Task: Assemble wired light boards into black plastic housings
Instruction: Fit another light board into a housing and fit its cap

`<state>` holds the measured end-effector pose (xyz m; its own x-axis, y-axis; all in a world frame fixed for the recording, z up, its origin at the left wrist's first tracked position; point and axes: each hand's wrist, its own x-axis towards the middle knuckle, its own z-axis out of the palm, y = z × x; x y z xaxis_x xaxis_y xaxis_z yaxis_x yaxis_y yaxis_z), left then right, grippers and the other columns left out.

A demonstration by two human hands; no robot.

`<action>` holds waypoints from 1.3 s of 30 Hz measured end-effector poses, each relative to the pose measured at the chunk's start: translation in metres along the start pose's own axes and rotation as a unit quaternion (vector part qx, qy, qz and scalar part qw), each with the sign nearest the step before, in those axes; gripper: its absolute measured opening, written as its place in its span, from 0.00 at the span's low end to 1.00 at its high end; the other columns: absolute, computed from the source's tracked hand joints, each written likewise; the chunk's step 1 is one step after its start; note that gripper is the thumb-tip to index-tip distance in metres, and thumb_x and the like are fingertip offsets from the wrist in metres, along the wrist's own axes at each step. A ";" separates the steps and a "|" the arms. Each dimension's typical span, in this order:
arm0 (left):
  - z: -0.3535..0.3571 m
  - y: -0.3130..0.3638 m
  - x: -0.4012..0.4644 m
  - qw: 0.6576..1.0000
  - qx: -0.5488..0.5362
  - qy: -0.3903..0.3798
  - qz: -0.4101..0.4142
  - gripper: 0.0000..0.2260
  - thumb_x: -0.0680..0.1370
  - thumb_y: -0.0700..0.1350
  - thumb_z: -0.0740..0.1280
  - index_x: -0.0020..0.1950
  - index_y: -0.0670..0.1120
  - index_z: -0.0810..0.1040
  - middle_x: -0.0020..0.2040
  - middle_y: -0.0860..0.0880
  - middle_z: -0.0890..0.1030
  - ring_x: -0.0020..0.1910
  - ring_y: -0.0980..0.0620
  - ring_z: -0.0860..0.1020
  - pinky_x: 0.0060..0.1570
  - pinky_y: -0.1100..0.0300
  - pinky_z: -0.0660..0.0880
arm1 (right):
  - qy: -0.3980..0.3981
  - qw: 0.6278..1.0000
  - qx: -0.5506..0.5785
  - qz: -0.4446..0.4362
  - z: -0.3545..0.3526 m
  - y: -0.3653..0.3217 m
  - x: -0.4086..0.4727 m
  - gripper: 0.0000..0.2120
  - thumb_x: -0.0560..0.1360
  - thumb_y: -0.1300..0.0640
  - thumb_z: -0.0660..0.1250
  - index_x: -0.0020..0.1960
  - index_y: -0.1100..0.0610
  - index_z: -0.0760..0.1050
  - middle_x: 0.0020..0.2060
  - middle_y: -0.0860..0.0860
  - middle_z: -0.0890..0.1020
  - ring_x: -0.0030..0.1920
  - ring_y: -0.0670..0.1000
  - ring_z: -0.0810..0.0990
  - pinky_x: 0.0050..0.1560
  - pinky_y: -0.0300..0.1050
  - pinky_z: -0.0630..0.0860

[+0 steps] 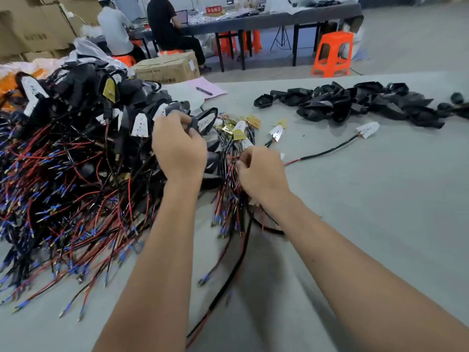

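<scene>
Black plastic housing (203,120) with its white light board sits pinched in your left hand (179,148) beside the finished heap (76,138), your right hand (261,171) gripping the red-and-black wires (228,199); many empty black housings (355,102) remain beyond.

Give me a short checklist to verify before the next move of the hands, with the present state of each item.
1. Left hand grips a black housing: ok.
2. White light board sits inside that housing: ok, though full seating cannot tell.
3. Right hand pinches the bundle of wires: ok.
4. Which wire belongs to the held housing: cannot tell, wires are tangled.
5. Empty housings available on the table: ok.
6. Loose board with its cable lying apart, ready: ok.
</scene>
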<state>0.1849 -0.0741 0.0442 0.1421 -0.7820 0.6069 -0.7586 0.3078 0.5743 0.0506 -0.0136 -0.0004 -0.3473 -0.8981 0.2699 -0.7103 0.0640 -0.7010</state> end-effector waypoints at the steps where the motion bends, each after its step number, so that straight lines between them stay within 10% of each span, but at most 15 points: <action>1: 0.013 0.018 -0.013 0.998 -0.044 -0.045 0.013 0.08 0.76 0.38 0.66 0.52 0.43 0.83 0.47 0.46 0.82 0.50 0.46 0.80 0.53 0.56 0.76 | 0.015 0.999 -0.047 0.016 -0.010 0.015 0.002 0.06 0.80 0.58 0.66 0.50 0.60 0.80 0.44 0.57 0.84 0.47 0.59 0.82 0.47 0.51 0.79; 7: 0.070 0.070 -0.061 0.968 -0.083 -0.235 0.026 0.08 0.77 0.38 0.65 0.48 0.44 0.84 0.47 0.47 0.84 0.49 0.46 0.80 0.51 0.54 0.76 | -0.021 0.969 -0.226 0.094 -0.049 0.069 0.011 0.09 0.80 0.52 0.62 0.57 0.54 0.75 0.52 0.58 0.81 0.49 0.62 0.79 0.42 0.48 0.67; 13: 0.114 0.112 -0.075 0.936 -0.108 -0.334 0.027 0.09 0.80 0.41 0.65 0.52 0.43 0.85 0.49 0.45 0.85 0.52 0.45 0.81 0.53 0.54 0.77 | -0.083 0.943 -0.291 0.138 -0.091 0.092 -0.001 0.09 0.79 0.52 0.66 0.42 0.54 0.71 0.52 0.57 0.82 0.46 0.59 0.77 0.41 0.46 0.69; 17: 0.139 0.145 -0.094 0.893 -0.175 -0.414 -0.019 0.10 0.80 0.41 0.64 0.47 0.40 0.85 0.45 0.41 0.86 0.49 0.40 0.83 0.52 0.50 0.81 | -0.229 0.934 -0.216 0.168 -0.135 0.109 -0.007 0.11 0.76 0.56 0.66 0.35 0.55 0.74 0.29 0.51 0.81 0.27 0.49 0.78 0.25 0.37 0.68; 23: 0.163 0.178 -0.113 0.847 -0.249 -0.458 -0.105 0.13 0.80 0.39 0.61 0.43 0.42 0.84 0.47 0.39 0.86 0.52 0.38 0.83 0.55 0.46 0.81 | 0.026 0.953 -0.225 0.203 -0.149 0.139 -0.001 0.14 0.78 0.46 0.63 0.43 0.56 0.71 0.52 0.59 0.82 0.54 0.64 0.81 0.42 0.48 0.69; 26: 0.176 0.188 -0.112 0.912 -0.163 -0.375 -0.031 0.09 0.80 0.41 0.62 0.44 0.41 0.81 0.46 0.43 0.85 0.51 0.42 0.81 0.48 0.53 0.76 | 0.020 0.949 -0.239 0.203 -0.145 0.153 0.004 0.18 0.79 0.50 0.65 0.36 0.53 0.60 0.53 0.60 0.82 0.54 0.64 0.81 0.41 0.49 0.68; 33: 0.228 0.207 -0.084 0.909 0.014 -0.400 0.119 0.25 0.83 0.50 0.58 0.81 0.54 0.59 0.71 0.36 0.64 0.69 0.35 0.62 0.67 0.46 0.63 | 0.075 0.949 -0.233 0.200 -0.160 0.182 0.015 0.10 0.77 0.61 0.63 0.50 0.56 0.61 0.52 0.60 0.79 0.48 0.65 0.77 0.41 0.50 0.65; 39: 0.256 0.204 -0.077 0.912 0.080 -0.364 0.170 0.12 0.82 0.56 0.61 0.58 0.50 0.76 0.63 0.41 0.70 0.65 0.39 0.64 0.60 0.50 0.63 | 0.132 0.942 -0.237 0.197 -0.165 0.195 0.028 0.09 0.78 0.67 0.58 0.57 0.58 0.68 0.51 0.58 0.79 0.42 0.59 0.70 0.40 0.50 0.64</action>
<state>-0.1436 -0.0898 -0.0266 -0.5346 -0.8268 0.1750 -0.7716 0.5620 0.2980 -0.1986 0.0458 -0.0203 -0.7372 -0.6282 0.2486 -0.6658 0.6131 -0.4253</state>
